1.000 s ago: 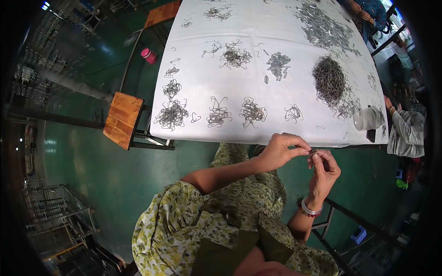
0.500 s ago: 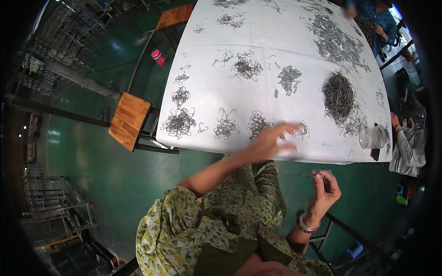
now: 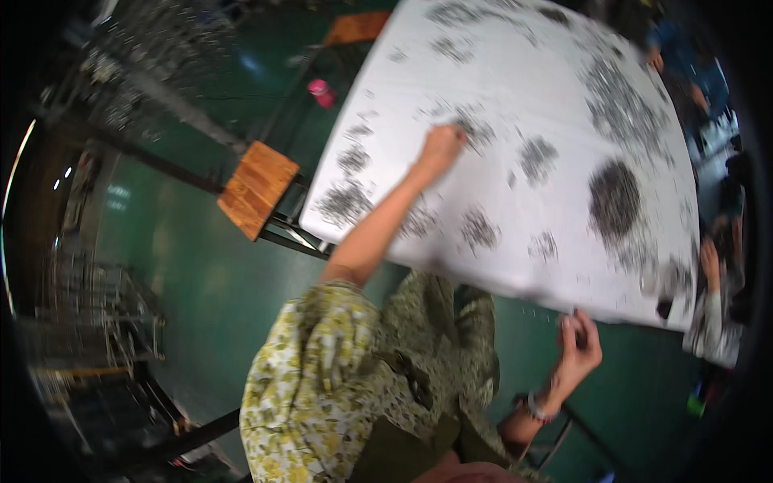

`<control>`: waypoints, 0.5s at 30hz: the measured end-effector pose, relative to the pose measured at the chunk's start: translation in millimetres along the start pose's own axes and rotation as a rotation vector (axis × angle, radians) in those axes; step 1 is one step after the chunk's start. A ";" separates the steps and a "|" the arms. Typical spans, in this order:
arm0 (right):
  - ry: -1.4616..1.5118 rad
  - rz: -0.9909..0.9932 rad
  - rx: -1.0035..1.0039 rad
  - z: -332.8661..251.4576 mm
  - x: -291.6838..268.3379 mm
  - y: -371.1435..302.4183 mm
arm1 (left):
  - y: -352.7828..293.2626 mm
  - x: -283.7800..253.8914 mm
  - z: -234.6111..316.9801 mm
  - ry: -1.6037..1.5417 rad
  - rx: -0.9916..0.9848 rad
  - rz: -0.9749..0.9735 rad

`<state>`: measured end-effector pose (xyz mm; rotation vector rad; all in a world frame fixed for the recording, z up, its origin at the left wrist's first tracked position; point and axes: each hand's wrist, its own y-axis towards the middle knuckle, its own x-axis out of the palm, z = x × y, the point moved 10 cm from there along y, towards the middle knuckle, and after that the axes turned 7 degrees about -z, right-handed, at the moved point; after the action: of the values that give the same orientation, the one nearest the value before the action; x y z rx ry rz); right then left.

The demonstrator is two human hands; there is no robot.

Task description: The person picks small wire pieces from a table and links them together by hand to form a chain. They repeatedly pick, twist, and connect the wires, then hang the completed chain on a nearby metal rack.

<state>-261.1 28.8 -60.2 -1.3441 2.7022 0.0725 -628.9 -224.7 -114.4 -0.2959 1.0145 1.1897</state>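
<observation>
Our left hand (image 3: 442, 146) curls at the hooks (image 3: 481, 134) on the tabletop (image 3: 511, 211), its grip too blurred to tell; we should tease one free gently, avoiding tangles, with our right hand (image 3: 581, 344), thumb near fingers, contents unclear, steady by the near edge

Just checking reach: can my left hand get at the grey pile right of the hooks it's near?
Probably yes: the left hand is close, and only low-lying hooks and bare white tabletop show between it and the grey pile.
</observation>
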 end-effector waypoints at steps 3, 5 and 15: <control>-0.053 0.049 0.039 1.8 -3.3 -3.0 | -25.0 25.1 83.5 -0.746 -0.111 -0.319; 0.051 -0.048 0.024 4.7 14.2 0.7 | -76.0 19.9 140.6 -0.849 -0.147 -0.527; 0.188 0.045 -0.059 7.0 11.7 -9.6 | -150.3 49.3 251.3 -0.912 0.227 -0.558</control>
<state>-259.8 14.4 -68.6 -1.3703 2.9078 0.0321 -373.1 -84.2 -59.8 0.1481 0.2198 0.5676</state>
